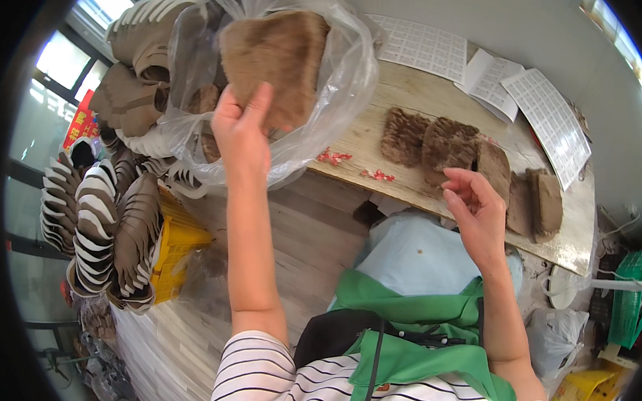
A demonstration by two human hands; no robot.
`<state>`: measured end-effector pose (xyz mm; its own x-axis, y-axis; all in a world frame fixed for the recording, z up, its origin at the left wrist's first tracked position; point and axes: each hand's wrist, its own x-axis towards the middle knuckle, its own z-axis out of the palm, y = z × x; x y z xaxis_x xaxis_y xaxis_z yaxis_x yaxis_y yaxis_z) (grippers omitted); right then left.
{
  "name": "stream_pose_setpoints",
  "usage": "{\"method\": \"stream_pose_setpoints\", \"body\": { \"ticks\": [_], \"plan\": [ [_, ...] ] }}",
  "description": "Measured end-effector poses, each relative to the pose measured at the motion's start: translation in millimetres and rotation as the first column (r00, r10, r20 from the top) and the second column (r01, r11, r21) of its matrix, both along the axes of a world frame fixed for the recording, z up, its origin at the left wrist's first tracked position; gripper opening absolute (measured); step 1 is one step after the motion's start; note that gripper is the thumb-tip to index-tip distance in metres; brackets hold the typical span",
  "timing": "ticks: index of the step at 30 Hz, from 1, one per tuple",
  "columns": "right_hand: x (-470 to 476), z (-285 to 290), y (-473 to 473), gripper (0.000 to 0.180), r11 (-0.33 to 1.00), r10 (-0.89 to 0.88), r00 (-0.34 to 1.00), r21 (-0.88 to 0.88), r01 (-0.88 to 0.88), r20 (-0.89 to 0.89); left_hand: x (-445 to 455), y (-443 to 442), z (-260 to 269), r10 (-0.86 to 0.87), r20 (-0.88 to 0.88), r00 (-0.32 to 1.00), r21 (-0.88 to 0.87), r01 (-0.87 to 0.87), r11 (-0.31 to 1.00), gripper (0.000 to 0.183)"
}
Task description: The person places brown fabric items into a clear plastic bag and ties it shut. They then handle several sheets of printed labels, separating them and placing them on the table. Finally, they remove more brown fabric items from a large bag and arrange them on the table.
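My left hand [242, 120] grips a brown plush fabric piece [274, 63] by its lower edge, thumb on top. It is held at the mouth of a large clear plastic bag [351, 91], and motion blurs it a little. More brown plush shows through the bag's left side. My right hand [477, 204] hovers by the table's front edge with curled fingers, a gap between thumb and forefinger and nothing in it. Beside it, a row of brown plush pieces [450, 144] lies on the wooden table [402, 84], some stacked. One thick stack [547, 204] sits at the row's right end.
Printed label sheets [548, 120] lie along the table's back edge. Small red-and-white scraps [334, 157] rest near the front edge. At left, nested brown and white shoe parts [94, 226] fill a yellow plastic crate [180, 239]. A green basket [631, 300] stands at far right.
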<state>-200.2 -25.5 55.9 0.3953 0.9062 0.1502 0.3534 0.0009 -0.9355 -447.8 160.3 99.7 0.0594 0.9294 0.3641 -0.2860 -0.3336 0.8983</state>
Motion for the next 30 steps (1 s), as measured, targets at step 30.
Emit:
{"method": "stream_pose_setpoints", "body": {
  "ticks": [30],
  "plan": [
    [7.2,-38.0,-54.9,0.025,0.989,0.013,0.999,-0.148,-0.019,-0.046,-79.1,127.9,-117.1,0.407,-0.913,-0.019,0.385,-0.361,0.849,0.021]
  ]
}}
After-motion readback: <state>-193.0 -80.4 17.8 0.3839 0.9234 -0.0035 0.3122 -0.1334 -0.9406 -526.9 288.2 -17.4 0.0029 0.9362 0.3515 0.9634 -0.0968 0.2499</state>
